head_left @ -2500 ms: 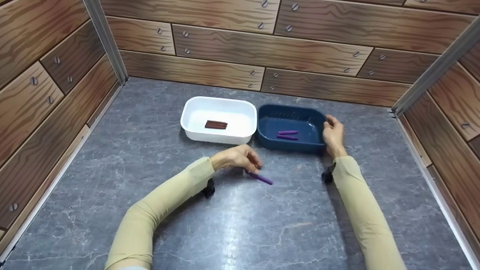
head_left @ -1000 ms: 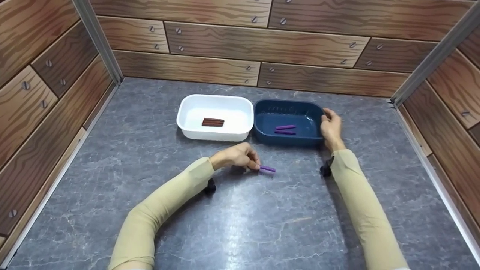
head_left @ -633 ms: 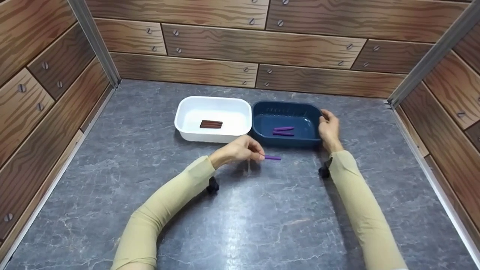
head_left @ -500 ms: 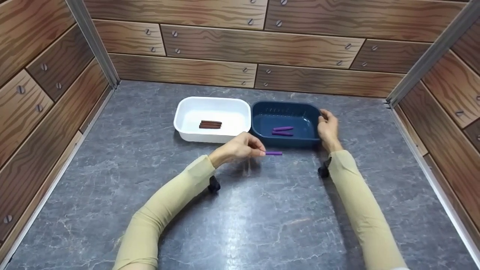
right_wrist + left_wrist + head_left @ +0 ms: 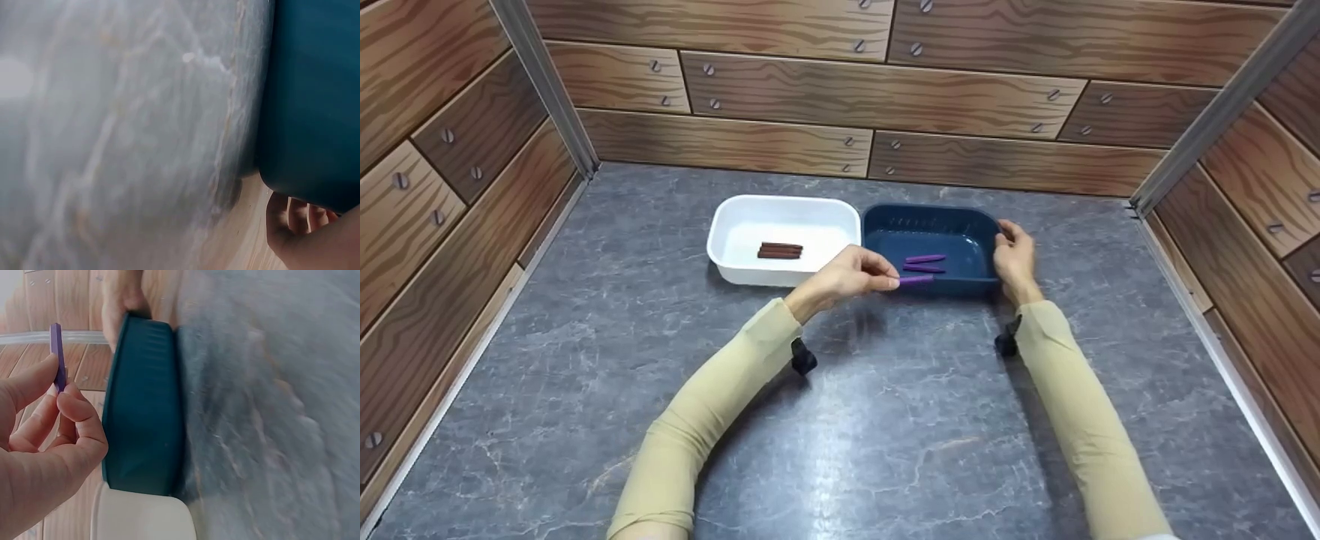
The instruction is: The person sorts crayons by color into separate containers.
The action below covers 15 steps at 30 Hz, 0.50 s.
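My left hand (image 5: 851, 274) pinches a short purple stick (image 5: 916, 280) between thumb and fingertips, one end pointing right. In the left wrist view the stick (image 5: 57, 354) shows flat, faceted sides. From the head, it overlaps the front rim of a dark blue tub (image 5: 960, 287). Two similar purple sticks (image 5: 924, 268) lie inside that tub. My right hand (image 5: 1016, 259) grips the tub's right end at the rim. The right wrist view has its fingers (image 5: 277, 216) bent against the tub's end wall (image 5: 315, 112).
A white tub (image 5: 742, 274) stands against the blue one's left side, with several brown sticks (image 5: 780, 251) lying together in it. Both tubs rest on a grey marbled tabletop (image 5: 885, 450). Wood-plank panels (image 5: 780, 86) enclose the back and both sides.
The left hand has lifted the purple stick from the tabletop and carried it up and away, to the blue tub's front rim. The right hand has kept its grip on the tub.
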### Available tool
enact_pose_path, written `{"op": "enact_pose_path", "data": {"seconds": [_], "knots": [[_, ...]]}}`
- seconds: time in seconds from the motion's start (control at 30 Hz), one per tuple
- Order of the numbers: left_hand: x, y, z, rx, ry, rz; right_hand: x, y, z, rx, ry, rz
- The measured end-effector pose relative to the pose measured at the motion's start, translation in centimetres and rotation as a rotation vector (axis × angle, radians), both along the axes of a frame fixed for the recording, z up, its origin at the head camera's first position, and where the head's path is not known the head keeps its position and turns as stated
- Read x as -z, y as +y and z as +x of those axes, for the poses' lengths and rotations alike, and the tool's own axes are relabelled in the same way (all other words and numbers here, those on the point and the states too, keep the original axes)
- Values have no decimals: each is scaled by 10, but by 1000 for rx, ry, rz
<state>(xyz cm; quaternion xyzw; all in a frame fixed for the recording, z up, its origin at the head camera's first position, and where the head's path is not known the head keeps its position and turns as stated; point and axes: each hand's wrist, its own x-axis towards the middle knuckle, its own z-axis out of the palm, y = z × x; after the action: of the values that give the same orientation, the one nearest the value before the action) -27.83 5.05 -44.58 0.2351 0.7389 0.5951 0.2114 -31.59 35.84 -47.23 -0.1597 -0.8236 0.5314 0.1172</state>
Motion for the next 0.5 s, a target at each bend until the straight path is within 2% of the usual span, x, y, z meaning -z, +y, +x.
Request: {"op": "enact_pose_path", "data": {"seconds": [0.2, 0.5], "knots": [[-4, 5, -4, -13, -25, -1, 1, 0, -1, 4, 9, -3], [-4, 13, -12, -36, -16, 3, 0, 0, 0, 6, 1, 1]]}}
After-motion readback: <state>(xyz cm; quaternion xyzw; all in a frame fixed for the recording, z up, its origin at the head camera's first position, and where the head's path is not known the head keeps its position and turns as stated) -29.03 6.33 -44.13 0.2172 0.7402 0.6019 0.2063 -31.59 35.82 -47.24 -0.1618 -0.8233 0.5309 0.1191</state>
